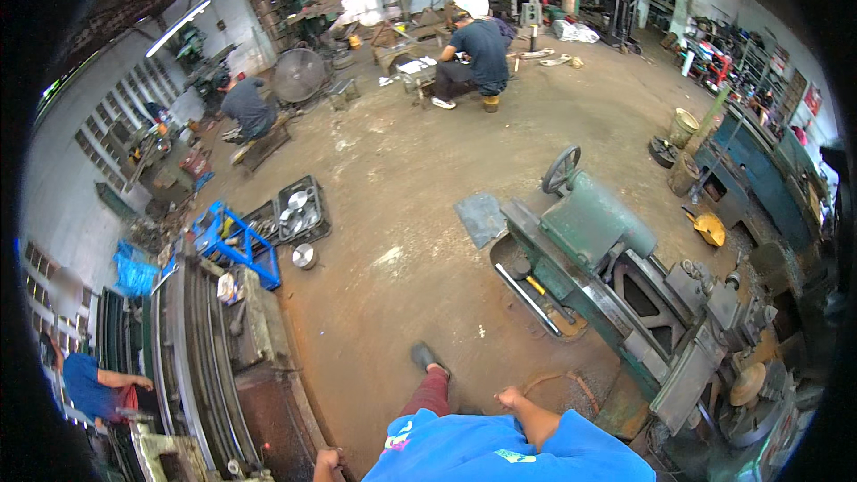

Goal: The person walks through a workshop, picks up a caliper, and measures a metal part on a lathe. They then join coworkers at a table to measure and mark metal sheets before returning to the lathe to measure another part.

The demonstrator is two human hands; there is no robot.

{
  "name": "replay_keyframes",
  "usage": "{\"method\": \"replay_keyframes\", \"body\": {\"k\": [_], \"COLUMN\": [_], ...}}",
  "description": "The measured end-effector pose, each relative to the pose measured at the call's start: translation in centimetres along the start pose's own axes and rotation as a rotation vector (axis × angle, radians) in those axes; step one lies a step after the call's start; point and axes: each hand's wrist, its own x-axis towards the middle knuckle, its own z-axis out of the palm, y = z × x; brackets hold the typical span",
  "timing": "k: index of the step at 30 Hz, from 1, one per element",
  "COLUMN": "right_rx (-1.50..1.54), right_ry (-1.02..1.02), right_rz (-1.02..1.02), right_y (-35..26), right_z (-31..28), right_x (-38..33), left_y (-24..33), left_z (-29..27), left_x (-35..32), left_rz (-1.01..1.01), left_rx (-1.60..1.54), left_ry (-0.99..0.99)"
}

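My right hand (510, 397) hangs in front of my blue shirt (500, 451), over the brown floor. Its fingers are curled in and nothing shows in them. Low at the picture's bottom edge is my left hand (329, 459), small and also curled, with no object visible in it. The bed of a long metal lathe (192, 366) stands to the left of that hand. On the right, a green lathe (594, 228) with a handwheel (561, 170) stands beyond my right hand. One dark shoe (423, 355) of mine is stretched forward on the floor.
A blue metal frame (234, 245), an open black case (302, 211) and a round metal part (304, 256) lie ahead left. A yellow dustpan (708, 228) and bucket (683, 126) are at right. Two people sit working at the back; another person (94, 384) stands far left.
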Motion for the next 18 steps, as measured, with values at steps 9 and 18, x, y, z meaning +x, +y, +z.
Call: {"method": "replay_keyframes", "body": {"k": [9, 18], "right_rx": [-0.145, -0.069], "right_ry": [0.202, 0.328], "right_rz": [-0.084, -0.100], "right_y": [-7.1, -28.2], "right_z": [-10.5, -17.4], "right_x": [8.0, 19.9], "left_y": [25.1, 58.1], "left_z": [3.5, 22.2], "left_x": [14.9, 20.2], "left_rz": [0.073, 0.475], "left_rx": [0.092, 0.361], "left_ry": [-0.073, -0.247]}}
